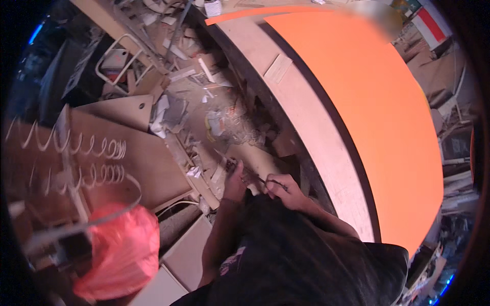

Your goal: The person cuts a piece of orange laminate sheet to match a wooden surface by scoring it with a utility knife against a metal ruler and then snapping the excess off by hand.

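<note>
My left hand (235, 179) and my right hand (282, 190) are close together in front of my body, both closed. A thin, dark, cord-like thing (261, 180) runs between them; its exact kind is too small and dim to tell. Its right end lies in the fingers of my right hand, and its other part reaches the left fingers. Beside my right forearm runs the long pale board (311, 120) of a workbench. On that bench lies a large bright orange panel (377, 102), apart from both hands.
Wood scraps and shavings (232, 125) litter the floor ahead. A pale coiled hose (104, 148) hangs at the left, above a red plastic bag (125, 250) and brown boards (138, 168). A small wood piece (278, 68) lies on the bench.
</note>
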The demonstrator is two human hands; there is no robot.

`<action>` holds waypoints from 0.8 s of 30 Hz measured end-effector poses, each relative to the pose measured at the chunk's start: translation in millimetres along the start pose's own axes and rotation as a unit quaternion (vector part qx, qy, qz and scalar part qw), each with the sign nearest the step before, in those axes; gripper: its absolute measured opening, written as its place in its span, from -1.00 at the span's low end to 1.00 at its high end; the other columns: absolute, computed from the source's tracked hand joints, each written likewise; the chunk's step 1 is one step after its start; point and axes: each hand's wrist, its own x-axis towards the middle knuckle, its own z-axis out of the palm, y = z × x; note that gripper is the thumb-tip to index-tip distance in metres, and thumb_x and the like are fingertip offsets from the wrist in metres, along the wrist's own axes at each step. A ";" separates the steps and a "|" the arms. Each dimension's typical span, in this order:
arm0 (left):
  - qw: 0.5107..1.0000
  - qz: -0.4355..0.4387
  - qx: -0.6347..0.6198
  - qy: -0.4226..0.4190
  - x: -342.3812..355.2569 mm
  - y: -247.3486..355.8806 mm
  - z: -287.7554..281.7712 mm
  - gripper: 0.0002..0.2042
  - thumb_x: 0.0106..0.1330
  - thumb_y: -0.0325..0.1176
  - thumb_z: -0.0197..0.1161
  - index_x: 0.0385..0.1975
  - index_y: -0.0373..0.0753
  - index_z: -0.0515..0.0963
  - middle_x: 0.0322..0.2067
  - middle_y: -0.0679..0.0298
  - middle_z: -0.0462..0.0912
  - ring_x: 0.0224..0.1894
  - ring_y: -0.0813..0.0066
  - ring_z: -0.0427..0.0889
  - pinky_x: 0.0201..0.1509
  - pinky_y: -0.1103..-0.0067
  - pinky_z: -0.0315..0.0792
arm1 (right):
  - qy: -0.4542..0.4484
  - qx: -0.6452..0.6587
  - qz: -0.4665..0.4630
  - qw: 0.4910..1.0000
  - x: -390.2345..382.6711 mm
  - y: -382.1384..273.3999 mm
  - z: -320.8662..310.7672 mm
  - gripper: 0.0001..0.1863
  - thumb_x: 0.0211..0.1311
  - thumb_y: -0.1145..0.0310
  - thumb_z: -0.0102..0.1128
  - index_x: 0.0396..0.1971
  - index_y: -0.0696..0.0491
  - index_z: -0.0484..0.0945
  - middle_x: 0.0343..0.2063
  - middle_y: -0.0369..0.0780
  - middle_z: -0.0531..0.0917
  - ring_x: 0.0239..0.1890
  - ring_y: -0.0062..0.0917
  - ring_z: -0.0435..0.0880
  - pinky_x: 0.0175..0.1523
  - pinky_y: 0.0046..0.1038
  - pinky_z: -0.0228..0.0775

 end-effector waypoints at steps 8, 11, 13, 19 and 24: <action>0.995 0.022 0.035 -0.089 128.6 195.9 49.6 -0.71 0.53 -0.12 0.16 -0.06 -0.24 0.49 -0.33 0.21 0.67 -0.27 0.25 0.76 -0.16 0.37 0.64 | 0.089 -0.010 -0.080 0.993 174.1 -58.4 -35.0 -0.68 0.51 0.29 0.01 -0.40 0.20 0.54 -0.48 -0.25 0.56 -0.42 -0.57 0.53 -0.27 -0.46 0.35; 0.991 0.045 0.060 -0.111 173.3 239.9 75.8 -0.73 0.54 -0.11 0.13 -0.05 -0.19 0.49 -0.32 0.24 0.63 -0.26 0.30 0.72 -0.12 0.35 0.63 | 0.102 -0.012 -0.091 0.991 223.8 -58.7 -62.2 -0.69 0.50 0.28 0.02 -0.39 0.19 0.55 -0.48 -0.24 0.57 -0.41 -0.56 0.54 -0.27 -0.44 0.36; 0.987 0.045 0.083 -0.128 207.3 262.7 84.8 -0.70 0.55 -0.04 0.10 -0.09 -0.16 0.49 -0.27 0.27 0.61 -0.20 0.39 0.65 -0.04 0.37 0.61 | 0.108 -0.023 -0.079 0.991 256.4 -59.6 -74.7 -0.64 0.50 0.23 -0.01 -0.39 0.21 0.56 -0.45 -0.22 0.58 -0.40 -0.54 0.53 -0.23 -0.45 0.35; 0.997 -0.004 0.003 -0.076 302.5 290.6 123.0 -0.73 0.53 -0.09 0.14 -0.07 -0.16 0.53 -0.36 0.27 0.64 -0.31 0.34 0.67 -0.19 0.33 0.61 | 0.120 0.029 -0.119 0.985 347.4 -52.7 -132.0 -0.65 0.50 0.17 0.05 -0.30 0.20 0.54 -0.43 -0.24 0.57 -0.37 -0.57 0.52 -0.21 -0.47 0.34; 0.987 -0.012 0.072 -0.144 380.6 344.2 205.2 -0.71 0.52 -0.04 0.15 -0.08 -0.15 0.50 -0.40 0.25 0.63 -0.39 0.29 0.68 -0.25 0.34 0.61 | 0.127 0.081 -0.163 0.975 406.0 -96.4 -201.5 -0.57 0.43 0.06 0.16 -0.13 0.20 0.54 -0.30 -0.22 0.59 -0.24 -0.55 0.55 -0.08 -0.43 0.39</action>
